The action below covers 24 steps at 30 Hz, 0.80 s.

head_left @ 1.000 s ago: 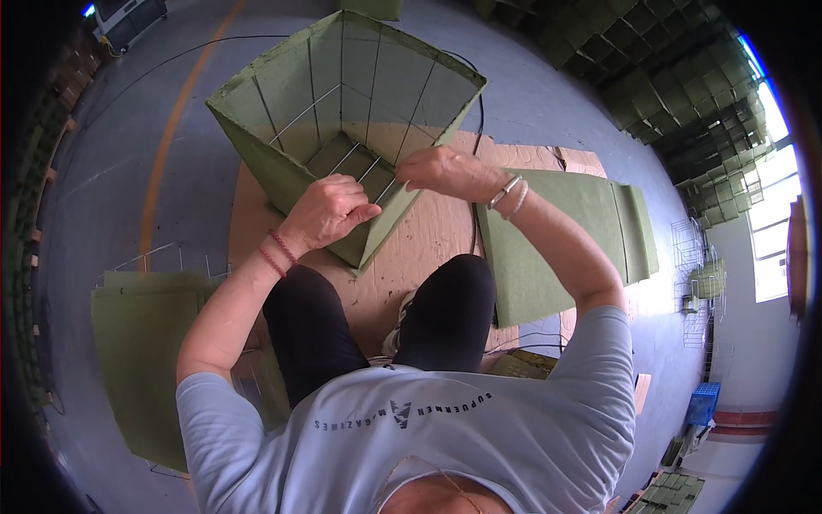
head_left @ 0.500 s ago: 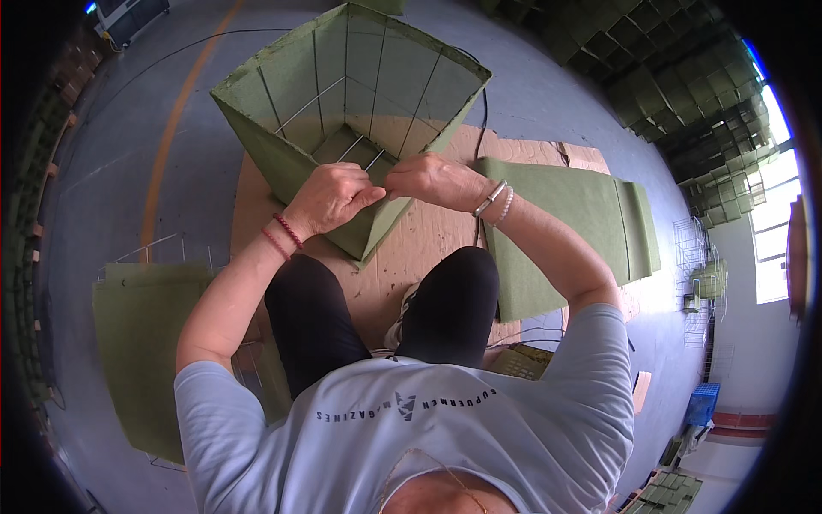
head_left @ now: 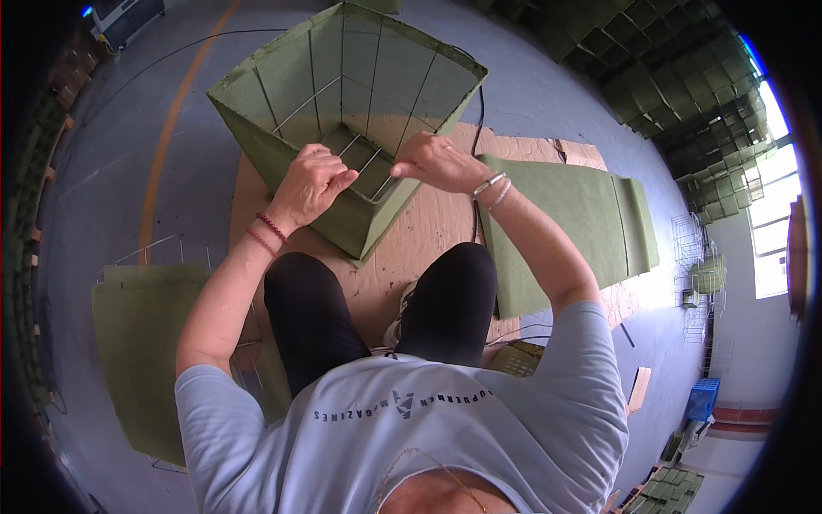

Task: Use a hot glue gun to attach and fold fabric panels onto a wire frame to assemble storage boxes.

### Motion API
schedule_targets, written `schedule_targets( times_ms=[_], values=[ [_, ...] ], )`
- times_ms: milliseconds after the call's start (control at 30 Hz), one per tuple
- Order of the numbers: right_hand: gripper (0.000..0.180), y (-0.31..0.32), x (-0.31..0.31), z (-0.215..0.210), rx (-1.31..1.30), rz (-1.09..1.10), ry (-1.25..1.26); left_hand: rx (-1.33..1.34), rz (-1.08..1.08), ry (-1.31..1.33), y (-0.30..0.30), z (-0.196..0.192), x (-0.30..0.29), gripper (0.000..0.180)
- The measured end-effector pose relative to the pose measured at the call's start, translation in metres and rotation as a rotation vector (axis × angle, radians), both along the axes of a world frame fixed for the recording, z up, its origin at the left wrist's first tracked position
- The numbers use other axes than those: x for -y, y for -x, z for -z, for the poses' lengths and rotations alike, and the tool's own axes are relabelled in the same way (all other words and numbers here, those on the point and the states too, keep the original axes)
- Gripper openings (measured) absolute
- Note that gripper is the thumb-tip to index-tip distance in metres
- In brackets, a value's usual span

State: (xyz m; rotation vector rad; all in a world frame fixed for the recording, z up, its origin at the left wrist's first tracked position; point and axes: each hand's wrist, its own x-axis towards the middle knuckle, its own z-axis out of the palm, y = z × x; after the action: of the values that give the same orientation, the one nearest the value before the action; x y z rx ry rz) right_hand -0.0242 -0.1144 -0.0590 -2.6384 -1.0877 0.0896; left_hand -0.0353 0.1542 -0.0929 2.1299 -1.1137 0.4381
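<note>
A green fabric box point(head_left: 338, 230) on a wire frame stands in front of my knees, its open top toward me. Thin metal rods run along its inner walls and across its bottom. My left hand point(head_left: 308, 187) is closed over the near-left part of the rim, thumb toward the middle. On the near-right part, my right hand point(head_left: 432, 163) has its fingers curled over the edge, thumb pointing left. Between the two hands the near corner of the rim shows uncovered. The fingertips of both hands are partly hidden.
Cardboard point(head_left: 411, 236) lies under the box. Flat green fabric panels point(head_left: 556, 231) lie at the right, more green panels point(head_left: 141, 343) at the left. Beside my right knee sits a yellowish crate point(head_left: 516, 361). Green boxes point(head_left: 685, 94) are stacked at the far right; a black cable crosses the floor.
My hands have moved apart along the rim, the left one to the left and the right one slightly right and up. The near corner between them has come into view.
</note>
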Motion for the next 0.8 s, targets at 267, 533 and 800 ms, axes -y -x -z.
schedule_targets(
  times_ms=[267, 533, 800],
  values=[
    [0.024, -0.010, 0.047, 0.005, 0.284, 0.030, -0.318, -0.033, 0.033, 0.007, -0.001, -0.001, -0.001, 0.060],
    [0.024, -0.013, 0.019, 0.000, 0.235, 0.013, -0.113, -0.019, 0.013, 0.000, -0.004, 0.004, -0.004, 0.059],
    [0.019, 0.062, -0.052, 0.019, 0.402, -0.076, -0.318, 0.050, 0.011, 0.092, -0.012, 0.007, -0.012, 0.053]
  ],
)
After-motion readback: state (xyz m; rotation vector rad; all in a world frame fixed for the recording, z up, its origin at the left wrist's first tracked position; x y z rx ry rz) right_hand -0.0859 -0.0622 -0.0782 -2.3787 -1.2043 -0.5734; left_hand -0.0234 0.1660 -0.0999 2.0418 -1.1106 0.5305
